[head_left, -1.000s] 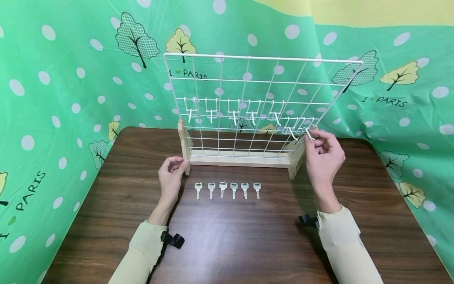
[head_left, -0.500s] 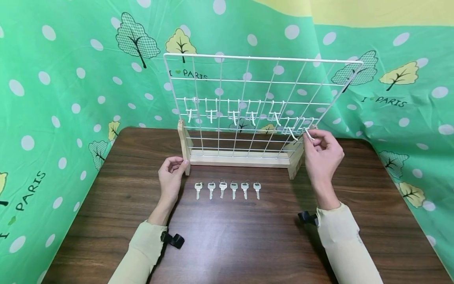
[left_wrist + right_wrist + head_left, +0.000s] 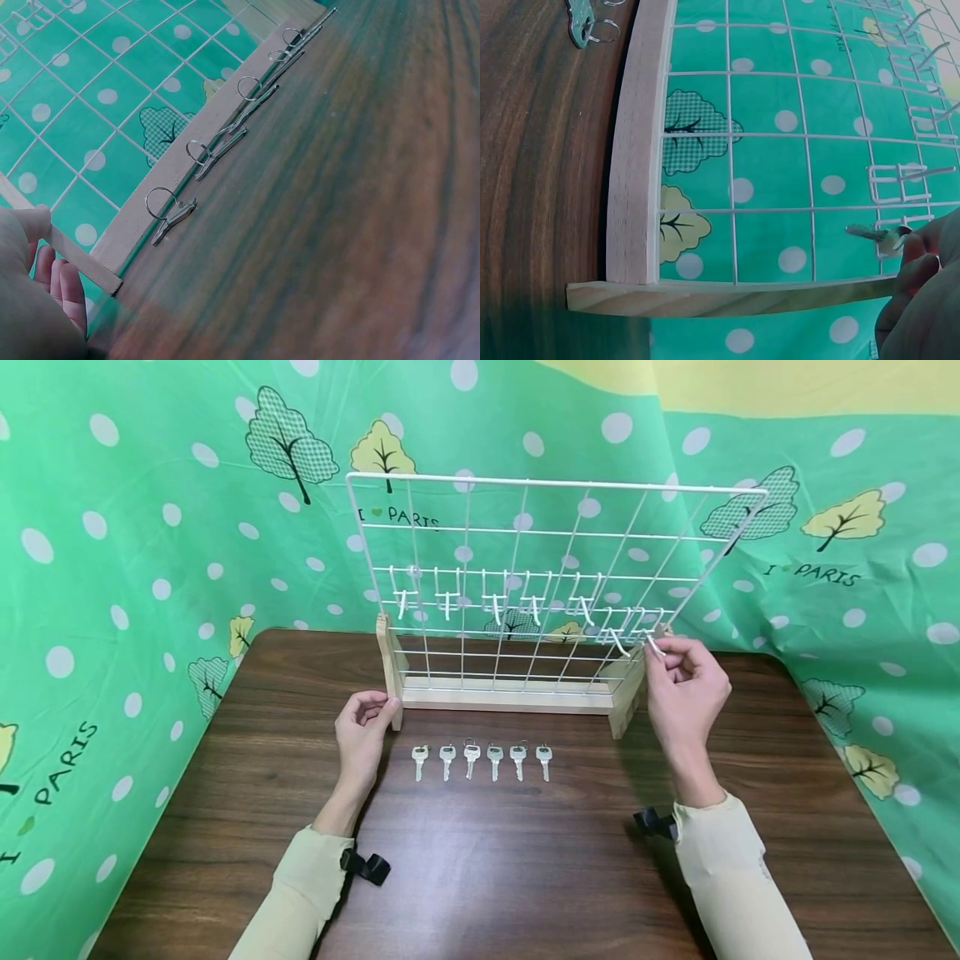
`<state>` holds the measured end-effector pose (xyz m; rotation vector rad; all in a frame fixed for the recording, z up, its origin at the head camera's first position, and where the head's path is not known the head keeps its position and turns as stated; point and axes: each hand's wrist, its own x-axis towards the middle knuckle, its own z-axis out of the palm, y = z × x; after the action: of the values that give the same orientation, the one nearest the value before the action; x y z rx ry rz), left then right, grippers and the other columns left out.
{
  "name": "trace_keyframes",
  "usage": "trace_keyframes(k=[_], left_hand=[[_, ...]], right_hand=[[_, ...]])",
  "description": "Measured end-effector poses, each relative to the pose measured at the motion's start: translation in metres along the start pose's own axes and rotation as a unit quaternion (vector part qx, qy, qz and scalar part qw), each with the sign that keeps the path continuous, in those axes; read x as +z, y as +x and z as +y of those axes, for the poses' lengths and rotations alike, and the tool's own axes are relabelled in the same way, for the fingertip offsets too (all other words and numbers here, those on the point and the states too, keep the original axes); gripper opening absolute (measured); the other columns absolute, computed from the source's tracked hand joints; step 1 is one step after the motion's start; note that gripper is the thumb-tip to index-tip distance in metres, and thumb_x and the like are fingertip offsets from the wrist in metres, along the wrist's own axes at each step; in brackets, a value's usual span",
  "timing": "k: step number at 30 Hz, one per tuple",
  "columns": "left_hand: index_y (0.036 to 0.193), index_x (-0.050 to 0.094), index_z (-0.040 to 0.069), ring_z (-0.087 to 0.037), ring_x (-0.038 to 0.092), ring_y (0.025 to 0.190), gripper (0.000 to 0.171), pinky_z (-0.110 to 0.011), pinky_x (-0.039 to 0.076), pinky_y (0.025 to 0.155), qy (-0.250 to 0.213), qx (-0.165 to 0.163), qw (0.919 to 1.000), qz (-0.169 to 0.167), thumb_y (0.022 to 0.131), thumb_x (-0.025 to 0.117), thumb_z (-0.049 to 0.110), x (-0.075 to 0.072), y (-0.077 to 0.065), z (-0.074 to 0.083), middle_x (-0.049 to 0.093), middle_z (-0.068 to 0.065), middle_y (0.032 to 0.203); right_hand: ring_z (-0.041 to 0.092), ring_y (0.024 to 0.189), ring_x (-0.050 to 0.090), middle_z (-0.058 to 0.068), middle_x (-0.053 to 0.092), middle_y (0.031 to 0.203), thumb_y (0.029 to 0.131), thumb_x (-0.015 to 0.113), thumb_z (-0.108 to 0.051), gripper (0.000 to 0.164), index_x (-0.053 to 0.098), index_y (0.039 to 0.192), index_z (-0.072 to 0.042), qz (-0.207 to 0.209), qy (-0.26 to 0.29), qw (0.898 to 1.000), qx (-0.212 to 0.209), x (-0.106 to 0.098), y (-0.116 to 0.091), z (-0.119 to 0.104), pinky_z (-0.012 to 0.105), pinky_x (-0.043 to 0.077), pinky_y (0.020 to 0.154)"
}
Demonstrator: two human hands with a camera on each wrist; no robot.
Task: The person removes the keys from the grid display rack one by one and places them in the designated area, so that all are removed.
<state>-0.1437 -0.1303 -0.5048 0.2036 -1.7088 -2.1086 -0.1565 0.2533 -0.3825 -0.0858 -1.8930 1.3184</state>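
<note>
A white wire grid rack (image 3: 525,531) stands upright in a pale wooden stand (image 3: 510,697). My left hand (image 3: 361,731) pinches the stand's left leg (image 3: 392,672), thumb and fingers on either side of the board. My right hand (image 3: 686,689) is at the rack's right end, by the rightmost white hook (image 3: 654,645). In the right wrist view its fingertips hold a small metal key (image 3: 866,232) against this hook, its blade pointing away from the fingers; the key's head is partly hidden. Several silver keys with rings, one of them a key (image 3: 471,762), lie in a row before the stand.
More white hooks, such as one hook (image 3: 492,603), hang along the grid, several on a higher row and two lower at the right. The dark wooden table (image 3: 480,877) carries everything. A green patterned cloth (image 3: 187,527) hangs behind and at both sides.
The right hand has shifted only slightly at the rightmost hook, a little left and then back right. The left hand, rack and row of keys have stayed in place.
</note>
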Motion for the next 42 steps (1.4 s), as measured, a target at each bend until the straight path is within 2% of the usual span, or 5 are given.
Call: trace_keyframes(k=[7, 17, 28, 37, 42], left_hand=[[0.106, 0.067, -0.016, -0.006, 0.067, 0.084, 0.017, -0.016, 0.054, 0.081, 0.002, 0.006, 1.0, 0.0, 0.094, 0.079, -0.012, 0.0, 0.0, 0.0, 0.072, 0.008, 0.09], [0.105, 0.067, -0.015, -0.006, 0.067, 0.084, 0.016, -0.016, 0.054, 0.08, -0.001, 0.007, 1.0, 0.0, 0.094, 0.079, -0.013, 0.001, 0.0, 0.001, 0.071, 0.007, 0.09], [0.107, 0.065, -0.019, -0.006, 0.066, 0.083, 0.019, -0.016, 0.054, 0.079, -0.004, 0.008, 1.0, 0.001, 0.094, 0.078, -0.014, 0.001, 0.001, -0.001, 0.072, 0.007, 0.09], [0.107, 0.066, -0.017, -0.006, 0.067, 0.085, 0.018, -0.016, 0.054, 0.081, 0.0, 0.007, 1.0, 0.0, 0.094, 0.079, -0.013, 0.0, 0.0, -0.001, 0.072, 0.007, 0.091], [0.106, 0.067, -0.016, -0.007, 0.067, 0.085, 0.018, -0.016, 0.054, 0.081, 0.001, 0.005, 1.0, 0.001, 0.094, 0.079, -0.012, 0.0, 0.001, -0.001, 0.072, 0.007, 0.091]], right_hand=[[-0.005, 0.058, 0.047, -0.017, 0.061, 0.073, 0.098, 0.077, 0.004, 0.015, 0.072, 0.101, 0.019, -0.01, 0.006, 1.0, -0.009, -0.004, -0.009, -0.028, 0.008, 0.036, 0.054], [-0.003, 0.057, 0.046, -0.015, 0.062, 0.072, 0.099, 0.078, 0.002, 0.015, 0.074, 0.102, 0.016, -0.005, 0.005, 1.0, -0.005, -0.01, -0.007, -0.003, 0.01, 0.035, 0.052], [-0.004, 0.056, 0.045, -0.015, 0.061, 0.071, 0.099, 0.073, 0.003, 0.017, 0.071, 0.1, 0.019, -0.013, 0.016, 1.0, -0.012, -0.016, -0.016, -0.029, 0.009, 0.034, 0.053], [-0.003, 0.056, 0.048, -0.015, 0.061, 0.074, 0.099, 0.076, 0.001, 0.016, 0.073, 0.1, 0.017, -0.001, 0.021, 1.0, -0.022, -0.023, -0.014, -0.001, 0.01, 0.035, 0.054], [-0.001, 0.057, 0.05, -0.014, 0.062, 0.075, 0.098, 0.079, -0.001, 0.014, 0.076, 0.099, 0.013, 0.004, 0.025, 0.999, -0.03, -0.026, -0.014, 0.002, 0.012, 0.035, 0.054]])
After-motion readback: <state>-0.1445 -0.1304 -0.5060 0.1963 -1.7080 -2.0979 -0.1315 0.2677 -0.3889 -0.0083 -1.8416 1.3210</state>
